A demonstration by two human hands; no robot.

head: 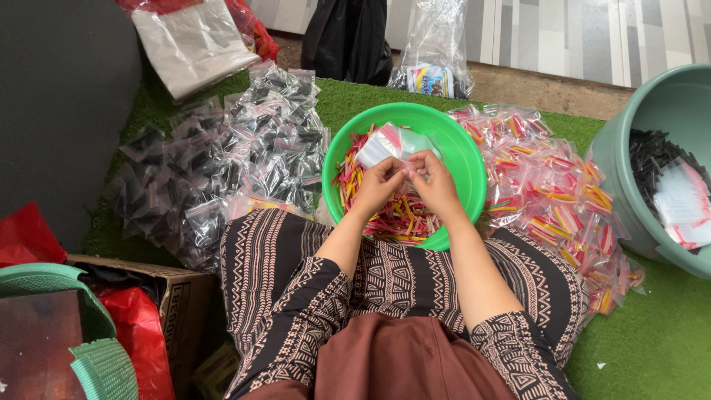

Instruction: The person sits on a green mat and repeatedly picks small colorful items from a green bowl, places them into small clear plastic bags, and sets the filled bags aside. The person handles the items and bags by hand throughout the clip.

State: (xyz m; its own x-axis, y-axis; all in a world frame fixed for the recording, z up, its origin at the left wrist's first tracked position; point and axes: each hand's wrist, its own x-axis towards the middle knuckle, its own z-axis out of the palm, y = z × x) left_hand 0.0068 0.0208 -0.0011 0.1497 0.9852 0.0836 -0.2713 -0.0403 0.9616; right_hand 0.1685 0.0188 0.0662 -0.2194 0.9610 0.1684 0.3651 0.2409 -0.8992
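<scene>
Your left hand (pixel 379 183) and right hand (pixel 435 180) meet over the middle of the green bowl (pixel 459 148), fingers pinched together on a small clear bag (pixel 385 143) that stands up between them. Under it the bowl holds loose red and yellow sticks (pixel 400 215). Bagged coloured sticks (pixel 552 192) are heaped at the bowl's right edge, bagged black ones (pixel 229 163) at its left. Farther right stands a grey-green tub (pixel 629 141).
</scene>
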